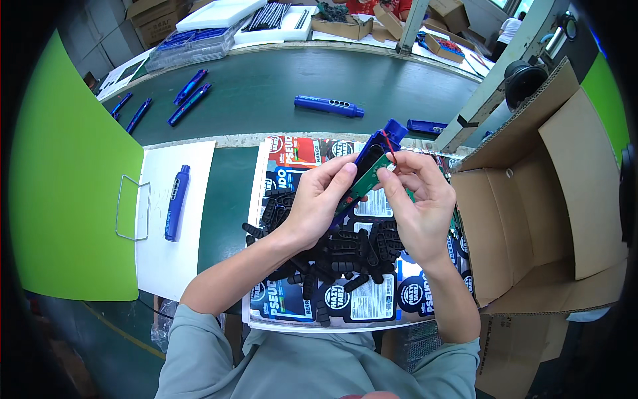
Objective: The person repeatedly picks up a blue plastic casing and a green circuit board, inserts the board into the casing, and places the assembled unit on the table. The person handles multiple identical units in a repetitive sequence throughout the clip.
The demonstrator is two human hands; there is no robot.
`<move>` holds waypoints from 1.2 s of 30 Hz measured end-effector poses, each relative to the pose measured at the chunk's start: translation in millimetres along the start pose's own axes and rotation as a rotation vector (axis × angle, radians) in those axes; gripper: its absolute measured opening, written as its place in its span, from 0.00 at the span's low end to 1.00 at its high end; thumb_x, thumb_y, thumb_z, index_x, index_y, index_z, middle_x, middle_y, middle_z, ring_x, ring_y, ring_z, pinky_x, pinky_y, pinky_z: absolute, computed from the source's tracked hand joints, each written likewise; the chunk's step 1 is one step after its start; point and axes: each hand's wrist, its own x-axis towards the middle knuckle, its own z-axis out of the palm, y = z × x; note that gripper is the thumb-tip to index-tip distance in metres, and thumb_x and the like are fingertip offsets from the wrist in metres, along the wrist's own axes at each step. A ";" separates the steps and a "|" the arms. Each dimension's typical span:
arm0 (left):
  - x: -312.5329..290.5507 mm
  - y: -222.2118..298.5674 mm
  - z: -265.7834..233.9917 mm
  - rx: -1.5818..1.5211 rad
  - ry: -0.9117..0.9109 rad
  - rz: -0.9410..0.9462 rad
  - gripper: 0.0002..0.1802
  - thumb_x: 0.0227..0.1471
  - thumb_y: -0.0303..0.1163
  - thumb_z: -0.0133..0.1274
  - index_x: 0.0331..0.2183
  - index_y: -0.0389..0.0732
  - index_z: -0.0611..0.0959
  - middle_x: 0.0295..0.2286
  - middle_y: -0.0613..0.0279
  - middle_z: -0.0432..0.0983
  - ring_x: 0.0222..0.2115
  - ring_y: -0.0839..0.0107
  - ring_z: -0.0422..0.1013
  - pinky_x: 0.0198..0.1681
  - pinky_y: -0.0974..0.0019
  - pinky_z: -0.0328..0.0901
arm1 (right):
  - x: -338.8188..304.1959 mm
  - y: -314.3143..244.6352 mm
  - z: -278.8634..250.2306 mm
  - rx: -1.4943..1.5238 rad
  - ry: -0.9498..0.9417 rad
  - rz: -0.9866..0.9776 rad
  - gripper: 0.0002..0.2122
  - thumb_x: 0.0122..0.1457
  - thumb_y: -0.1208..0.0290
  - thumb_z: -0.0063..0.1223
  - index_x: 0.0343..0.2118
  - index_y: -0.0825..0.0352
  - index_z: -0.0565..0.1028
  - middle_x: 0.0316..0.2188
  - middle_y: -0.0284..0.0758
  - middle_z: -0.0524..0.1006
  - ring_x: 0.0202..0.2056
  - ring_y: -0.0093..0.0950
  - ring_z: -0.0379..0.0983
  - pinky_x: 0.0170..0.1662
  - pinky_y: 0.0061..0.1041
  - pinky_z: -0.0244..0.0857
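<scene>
My left hand [323, 194] is closed around a blue plastic housing [393, 133], tilted with its far end up to the right. A narrow green circuit board [369, 178] with red wires at its upper end lies along the housing's opening. My right hand [420, 196] pinches the board near those wires, thumb and forefinger together. Below both hands is a heap of small black ridged plastic pieces [345, 249]. They rest on printed sheets [282, 302] covering the work surface. Part of the board is hidden behind my fingers.
A blue housing [177, 203] lies on white paper at left, beside a green panel [80, 173]. More blue housings, including one [329, 106], lie on the dark green belt [259, 86]. An open cardboard box [525, 233] stands at right. Behind the belt, a person in red [379, 8] sits.
</scene>
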 end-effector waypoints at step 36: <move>153.8 13.3 -230.0 1.069 0.571 0.166 0.19 0.58 0.27 0.53 0.51 0.36 0.82 0.31 0.60 0.82 0.31 0.75 0.76 0.37 0.67 0.70 | 10.3 62.8 16.1 -0.565 -0.603 0.042 0.09 0.57 0.72 0.61 0.39 0.70 0.80 0.34 0.44 0.79 0.38 0.45 0.77 0.42 0.41 0.69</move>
